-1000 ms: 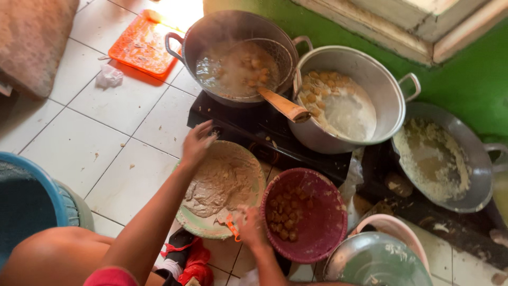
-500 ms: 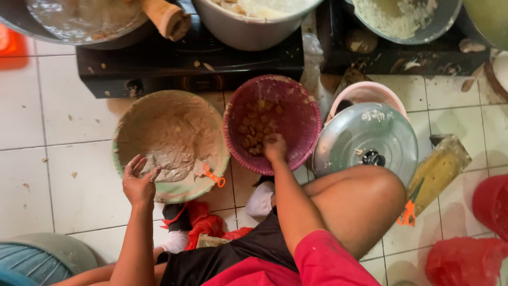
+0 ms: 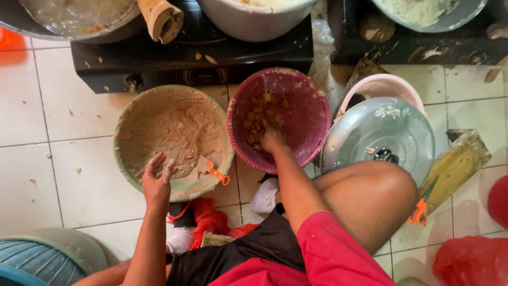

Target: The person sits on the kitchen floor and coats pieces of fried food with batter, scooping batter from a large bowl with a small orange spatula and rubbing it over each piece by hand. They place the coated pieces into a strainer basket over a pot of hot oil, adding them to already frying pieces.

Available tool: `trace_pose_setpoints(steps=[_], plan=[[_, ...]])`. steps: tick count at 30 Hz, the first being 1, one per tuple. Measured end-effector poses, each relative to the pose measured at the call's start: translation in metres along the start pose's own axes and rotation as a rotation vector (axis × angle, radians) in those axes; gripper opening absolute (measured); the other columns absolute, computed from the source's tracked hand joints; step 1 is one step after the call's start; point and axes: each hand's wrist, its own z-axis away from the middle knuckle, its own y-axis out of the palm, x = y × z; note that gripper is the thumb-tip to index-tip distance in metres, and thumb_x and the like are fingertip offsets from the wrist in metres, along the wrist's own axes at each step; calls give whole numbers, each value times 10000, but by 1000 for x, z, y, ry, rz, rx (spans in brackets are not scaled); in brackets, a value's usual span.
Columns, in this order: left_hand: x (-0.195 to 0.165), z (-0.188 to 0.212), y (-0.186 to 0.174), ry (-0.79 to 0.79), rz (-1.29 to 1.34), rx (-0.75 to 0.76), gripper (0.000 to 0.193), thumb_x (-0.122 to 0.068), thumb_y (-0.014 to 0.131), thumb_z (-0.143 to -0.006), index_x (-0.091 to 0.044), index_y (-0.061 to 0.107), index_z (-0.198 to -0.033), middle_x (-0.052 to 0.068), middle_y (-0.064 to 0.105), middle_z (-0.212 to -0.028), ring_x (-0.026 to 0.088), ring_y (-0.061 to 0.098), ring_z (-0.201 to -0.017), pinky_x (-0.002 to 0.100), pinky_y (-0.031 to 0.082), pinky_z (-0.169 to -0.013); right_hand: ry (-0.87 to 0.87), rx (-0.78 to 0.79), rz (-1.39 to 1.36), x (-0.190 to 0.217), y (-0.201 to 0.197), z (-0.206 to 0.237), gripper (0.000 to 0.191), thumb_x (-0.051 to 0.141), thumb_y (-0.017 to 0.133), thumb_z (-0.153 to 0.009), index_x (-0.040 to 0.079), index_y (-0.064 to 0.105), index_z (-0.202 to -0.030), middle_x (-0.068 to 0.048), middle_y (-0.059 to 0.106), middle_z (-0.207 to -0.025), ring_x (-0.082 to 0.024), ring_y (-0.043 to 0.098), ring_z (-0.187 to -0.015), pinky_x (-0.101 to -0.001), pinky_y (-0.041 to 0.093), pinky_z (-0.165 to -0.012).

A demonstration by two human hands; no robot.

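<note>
Two bowls are being worked at once on the tiled floor [image 3: 63,175], just in front of the black stove [image 3: 211,61]. Half a second back the left hand [image 3: 157,177] was gripping the near rim of the green bowl [image 3: 222,159]; now it is seen lifted over the beige batter [image 3: 172,135], fingers spread and smeared, palm down, nothing pinched in it. An orange-handled scraper [image 3: 214,172] is left resting on that bowl's rim, just beside the hand but not touched. The right hand [image 3: 272,140] is pushed deeper into the maroon bowl [image 3: 312,114] than before, fingers curled down among the small golden-brown pieces [image 3: 259,119]; whether a piece is actually gripped cannot be told, since the fingertips are buried. So the holding of the rim is given up and both hands are now put to the food itself. A steel lid [image 3: 378,135] is lying on a pink basin [image 3: 389,87] close to the right knee.
</note>
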Motion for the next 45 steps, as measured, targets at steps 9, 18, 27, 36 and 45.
trace_pose_setpoints(steps=[9,18,27,36,45], plan=[[5,-3,-4,-125,29,-23,477,-194,615,-998,-84,522,-1453,49,597,-1431,132,628,-1179,273,491,-937,-64,-284,-142,-8,12,-10,415,220,756,-889,84,701,-1277,-272,598,-1341,-450,535,-1288,-470,423,-1077],[-31,-13,24,-131,344,59,521,-448,476,-1049,-157,561,-1472,22,633,-1410,162,648,-1113,277,511,-901,-204,-7,-1146,94,-25,26,302,205,701,-1015,27,749,-1254,-100,755,-1130,-182,600,-933,-338,486,-841],[-40,-10,35,-191,-178,-204,333,-361,530,-1033,-65,532,-1185,243,687,-1122,309,665,-1059,409,509,-914,-809,262,-335,179,-16,106,397,213,759,-889,104,699,-1266,-95,648,-1324,-317,595,-1253,-431,495,-1049],[-22,-25,-50,39,-233,-1109,299,-58,527,-959,-22,525,-1256,220,598,-1220,377,498,-1173,489,414,-994,-492,404,376,143,4,115,426,192,767,-829,73,539,-1168,-179,606,-1136,-417,638,-1053,-520,540,-850],[7,-7,-50,-440,0,-973,244,-262,785,-890,-101,687,-1044,138,735,-1033,280,719,-908,405,571,-798,-823,202,481,161,59,89,87,130,583,-956,80,654,-964,-182,692,-916,-387,712,-887,-501,574,-743]])
